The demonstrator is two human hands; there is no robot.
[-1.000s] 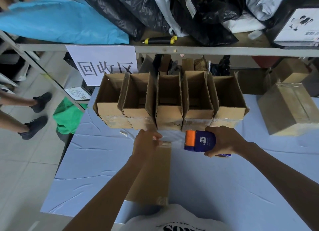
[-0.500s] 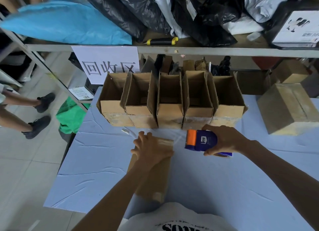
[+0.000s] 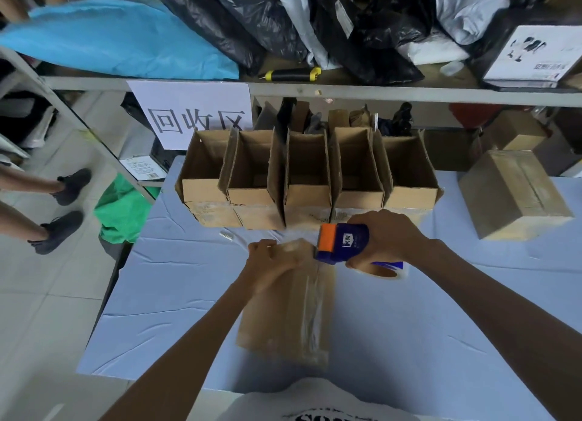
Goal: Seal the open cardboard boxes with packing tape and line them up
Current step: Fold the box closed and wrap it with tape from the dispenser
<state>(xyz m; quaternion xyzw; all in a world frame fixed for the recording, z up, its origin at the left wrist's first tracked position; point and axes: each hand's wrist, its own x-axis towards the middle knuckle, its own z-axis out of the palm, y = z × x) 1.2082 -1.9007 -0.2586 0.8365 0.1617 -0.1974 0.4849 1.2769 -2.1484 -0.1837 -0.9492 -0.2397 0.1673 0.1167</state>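
Cardboard box (image 3: 285,307) lies flat on the blue desk (image 3: 441,342) directly before you, closed, a glossy strip of clear tape (image 3: 311,307) running along its top seam. Since half a second ago your left hand (image 3: 271,263) has gone from lying spread over the far end of the box to sitting there with fingers curled, pressing the far left corner down. Your right hand (image 3: 389,238), wrapped around the blue and orange tape dispenser (image 3: 341,242), has moved in from well right of the box, so the dispenser's orange end now touches the far edge at the seam; the tape roll hangs below your palm. The box itself has turned slightly, its near end swung to your right.

Behind it, five open boxes (image 3: 310,181) stand side by side at the desk's far edge, flaps upright; their interiors look bare as far as the view reaches. One closed box (image 3: 513,194) sits apart at the far right. Above, a shelf (image 3: 346,90) carries black and blue bags, with a white paper sign (image 3: 192,115) hanging from its edge. Someone's feet in dark shoes (image 3: 59,209) stand on the floor at left.
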